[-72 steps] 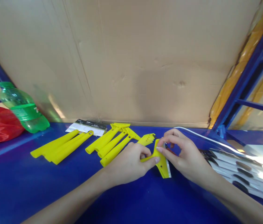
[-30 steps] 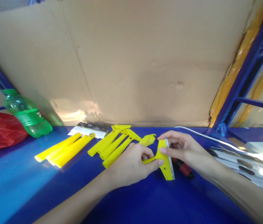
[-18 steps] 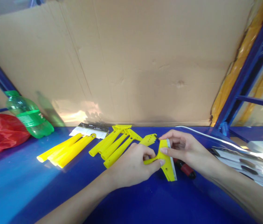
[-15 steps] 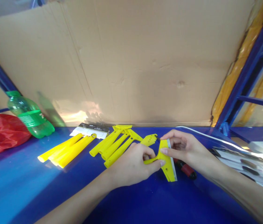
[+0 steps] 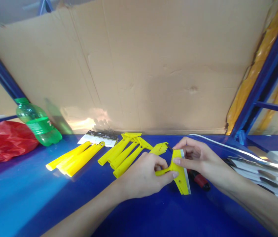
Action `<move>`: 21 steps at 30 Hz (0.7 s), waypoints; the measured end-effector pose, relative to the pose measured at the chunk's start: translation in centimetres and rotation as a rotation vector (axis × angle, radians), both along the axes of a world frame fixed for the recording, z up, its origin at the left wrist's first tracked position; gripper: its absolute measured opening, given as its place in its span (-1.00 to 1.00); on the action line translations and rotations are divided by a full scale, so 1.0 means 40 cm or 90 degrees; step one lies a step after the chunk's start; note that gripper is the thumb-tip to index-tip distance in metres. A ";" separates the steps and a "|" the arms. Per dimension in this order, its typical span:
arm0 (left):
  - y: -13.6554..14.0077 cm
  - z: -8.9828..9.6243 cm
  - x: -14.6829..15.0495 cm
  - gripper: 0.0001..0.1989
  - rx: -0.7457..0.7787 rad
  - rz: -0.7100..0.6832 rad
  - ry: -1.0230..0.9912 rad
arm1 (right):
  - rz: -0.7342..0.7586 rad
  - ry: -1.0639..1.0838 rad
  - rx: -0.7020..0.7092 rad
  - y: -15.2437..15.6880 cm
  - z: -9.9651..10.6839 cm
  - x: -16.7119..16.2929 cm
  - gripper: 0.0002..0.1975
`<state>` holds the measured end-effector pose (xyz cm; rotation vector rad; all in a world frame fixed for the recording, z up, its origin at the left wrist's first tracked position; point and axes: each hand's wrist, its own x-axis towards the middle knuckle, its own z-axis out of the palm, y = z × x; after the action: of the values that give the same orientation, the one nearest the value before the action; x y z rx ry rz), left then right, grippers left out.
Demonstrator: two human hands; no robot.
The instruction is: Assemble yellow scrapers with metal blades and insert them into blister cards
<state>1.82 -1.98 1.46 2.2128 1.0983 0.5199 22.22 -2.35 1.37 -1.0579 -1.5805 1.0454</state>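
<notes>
Both of my hands are closed on one yellow scraper [image 5: 181, 179], which has a pale metal blade along its right edge. My left hand [image 5: 145, 176] grips its short neck, thumb lying on the head. With thumb and fingers, my right hand [image 5: 195, 156] pinches the upper part of the head near the blade. Beneath the right hand lies a screwdriver [image 5: 200, 181] with a red and black handle, partly hidden. Left of the hands, several yellow scraper bodies [image 5: 126, 153] rest side by side, and a flat yellow plate [image 5: 159, 149] lies beyond the left hand's knuckles.
Yellow tube handles [image 5: 82, 161] lie at left, before packaging cards [image 5: 99, 138]. A green bottle [image 5: 39, 123] and a red plastic bag [image 5: 6, 143] are far left. Packed items [image 5: 264, 174] and a white cable [image 5: 227, 144] lie right. Cardboard [image 5: 153, 65] closes the back of the blue table [image 5: 153, 214].
The view has shifted slightly, so everything appears a little further right. Both hands keep the same grip on the scraper.
</notes>
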 end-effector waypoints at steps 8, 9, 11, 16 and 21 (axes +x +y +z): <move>0.015 -0.009 -0.010 -0.55 -0.047 -0.004 -0.023 | 0.023 -0.026 -0.030 0.021 -0.015 0.011 -0.44; 0.017 -0.009 -0.012 -0.55 -0.058 -0.003 -0.026 | 0.018 -0.023 -0.034 0.022 -0.012 0.011 -0.40; 0.022 -0.009 -0.014 -0.55 -0.084 0.001 -0.030 | -0.010 -0.002 -0.045 0.023 -0.004 0.014 -0.37; 0.028 -0.006 -0.021 -0.56 -0.129 0.011 -0.049 | -0.145 0.063 -0.023 0.043 -0.004 0.045 -0.46; 0.017 0.003 -0.021 -0.59 -0.180 0.033 -0.053 | -0.167 0.029 -0.017 0.061 -0.015 0.072 -0.55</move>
<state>0.99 -1.32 1.57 1.9072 1.1139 0.4445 25.09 0.10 0.79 -1.2136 -1.3522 0.9069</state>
